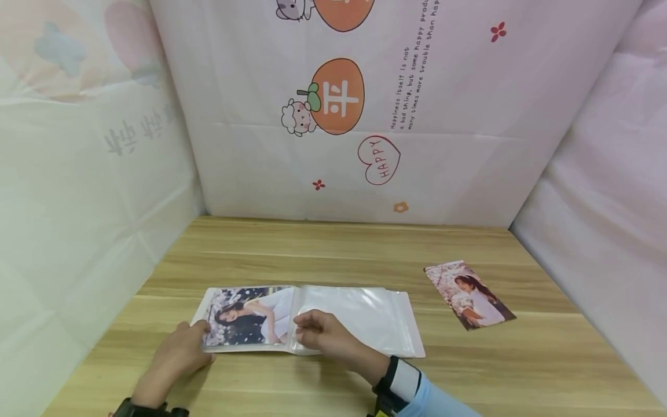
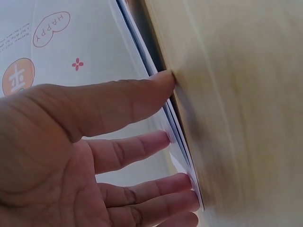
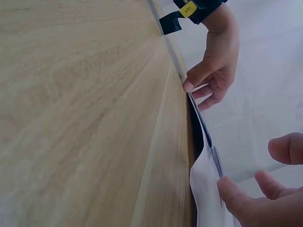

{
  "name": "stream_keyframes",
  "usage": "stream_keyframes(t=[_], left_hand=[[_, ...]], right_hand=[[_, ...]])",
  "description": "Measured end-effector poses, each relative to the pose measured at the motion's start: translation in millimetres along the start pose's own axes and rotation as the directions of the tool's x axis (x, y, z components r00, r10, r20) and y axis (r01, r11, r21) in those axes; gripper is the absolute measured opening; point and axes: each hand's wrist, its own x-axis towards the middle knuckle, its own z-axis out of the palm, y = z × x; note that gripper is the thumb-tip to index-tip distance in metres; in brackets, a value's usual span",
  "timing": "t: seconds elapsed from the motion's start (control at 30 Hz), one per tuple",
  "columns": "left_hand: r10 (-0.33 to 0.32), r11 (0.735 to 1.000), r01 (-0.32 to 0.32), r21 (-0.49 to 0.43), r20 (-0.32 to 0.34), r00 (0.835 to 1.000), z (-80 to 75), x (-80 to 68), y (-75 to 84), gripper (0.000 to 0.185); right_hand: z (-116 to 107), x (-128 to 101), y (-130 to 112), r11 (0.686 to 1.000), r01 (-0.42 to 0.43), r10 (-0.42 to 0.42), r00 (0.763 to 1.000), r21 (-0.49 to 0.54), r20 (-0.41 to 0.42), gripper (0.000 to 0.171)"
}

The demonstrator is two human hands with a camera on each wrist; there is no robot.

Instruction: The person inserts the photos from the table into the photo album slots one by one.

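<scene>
A wooden worktop (image 1: 333, 243) is carrying an open photo album (image 1: 307, 318), lying near its front edge, left of centre. Its left page is showing a photo, its right sleeve lying clear. The left hand (image 1: 174, 356) is pressing straight fingers (image 2: 142, 146) on the left edge. The right hand (image 1: 323, 333) is resting with curled fingers at the spine. A loose photo (image 1: 469, 294) is lying toward the right edge.

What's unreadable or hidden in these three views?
- Head: album near edge, under the left hand and right hand; what the right hand pinches is unclear.
- Head: loose photo, too small for detail.
- Left wrist: table blurred; album seen edge-on only.
- Right wrist: right hand cut off by the frame edge.
</scene>
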Motion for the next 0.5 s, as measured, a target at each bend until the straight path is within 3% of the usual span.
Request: stream_keyframes(t=[0.5], left_hand=[[-0.015, 1.000, 0.015, -0.018, -0.011, 1.000, 4.6, -0.1, 2.1, 0.059]], right_hand=[[-27, -12, 16, 0.999, -0.027, 0.027, 1.000, -0.045, -0.011, 0.033]])
